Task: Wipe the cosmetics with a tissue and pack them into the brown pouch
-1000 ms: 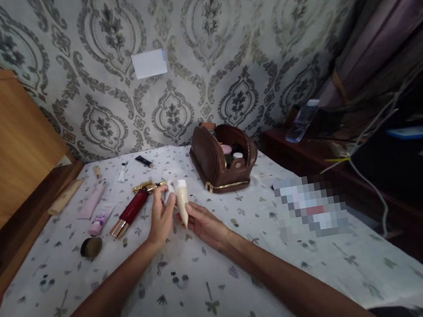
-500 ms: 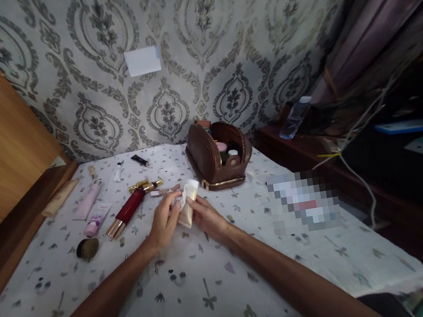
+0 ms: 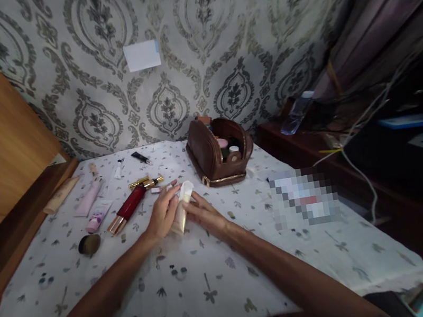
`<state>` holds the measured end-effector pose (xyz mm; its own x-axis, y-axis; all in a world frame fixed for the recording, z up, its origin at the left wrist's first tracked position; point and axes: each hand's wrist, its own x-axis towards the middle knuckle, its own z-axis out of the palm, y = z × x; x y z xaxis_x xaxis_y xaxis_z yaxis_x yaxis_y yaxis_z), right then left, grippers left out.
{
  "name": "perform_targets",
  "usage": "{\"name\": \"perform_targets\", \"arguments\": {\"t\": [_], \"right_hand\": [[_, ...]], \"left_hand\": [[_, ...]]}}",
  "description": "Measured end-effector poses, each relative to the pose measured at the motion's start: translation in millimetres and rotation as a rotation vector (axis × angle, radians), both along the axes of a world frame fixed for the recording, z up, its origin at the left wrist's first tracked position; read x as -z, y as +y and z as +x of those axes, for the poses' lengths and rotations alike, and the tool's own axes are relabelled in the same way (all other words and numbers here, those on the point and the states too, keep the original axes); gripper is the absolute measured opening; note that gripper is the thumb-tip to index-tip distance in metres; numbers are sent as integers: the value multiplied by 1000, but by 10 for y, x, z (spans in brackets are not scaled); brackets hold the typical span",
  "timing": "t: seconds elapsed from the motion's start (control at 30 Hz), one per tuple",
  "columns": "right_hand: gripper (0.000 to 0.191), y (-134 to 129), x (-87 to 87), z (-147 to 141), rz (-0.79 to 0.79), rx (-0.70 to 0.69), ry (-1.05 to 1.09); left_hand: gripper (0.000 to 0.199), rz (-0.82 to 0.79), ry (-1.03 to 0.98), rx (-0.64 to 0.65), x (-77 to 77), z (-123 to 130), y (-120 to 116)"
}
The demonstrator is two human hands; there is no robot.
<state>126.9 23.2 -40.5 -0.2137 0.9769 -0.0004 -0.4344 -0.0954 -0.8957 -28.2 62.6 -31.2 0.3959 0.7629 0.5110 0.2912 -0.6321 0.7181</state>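
Observation:
Between both hands is a cream-coloured squeeze tube (image 3: 181, 220), tilted, with something white, perhaps a cloth or its cap, at its upper end. My right hand (image 3: 206, 216) grips the tube from the right, thumb lying across it. My left hand (image 3: 162, 212) closes on its left side; some of those fingers are hidden. Just beyond the left hand lies a small pale tube (image 3: 155, 190). To the left are a dark red bottle (image 3: 132, 203) with a rose-gold end and some gold tubes (image 3: 146, 181). Behind the hands stands an unzipped brown cosmetic bag (image 3: 212, 161) with items inside.
A brush (image 3: 89, 245), a purple-and-white tube (image 3: 99, 216), a pink tube (image 3: 88, 198), a beige tube (image 3: 60, 196) and a black tube (image 3: 140, 158) lie leftward on the patterned cloth (image 3: 186, 302). A blurred-out item (image 3: 302, 197) lies right. A clear bottle (image 3: 297, 113) stands beyond.
The tube has shifted slightly left and down, and turned a little more upright. Both hands stay on it. The white part now looks more bunched at its top.

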Motion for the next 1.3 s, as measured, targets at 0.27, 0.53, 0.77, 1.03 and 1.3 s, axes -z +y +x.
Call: {"name": "perform_targets", "arguments": {"t": [0.27,0.53,0.77,1.03,1.3], "right_hand": [[53,62,54,78,10,53,-42],[37,-9,162,307,220,146,-600],[78,-102,150,371,253,118,-824],[83,-93,219,382,375,101,-773],[67,-46,247,380,302,125,-793]], "left_hand": [[34,2,153,59,-114,-123,105],[32,-16,284,207,-87,-176,69],[29,81,278,34,-166,-117,-108],[19,128,449,230,-159,63,-345],[20,80,505,136,-120,-456,-165]]}}
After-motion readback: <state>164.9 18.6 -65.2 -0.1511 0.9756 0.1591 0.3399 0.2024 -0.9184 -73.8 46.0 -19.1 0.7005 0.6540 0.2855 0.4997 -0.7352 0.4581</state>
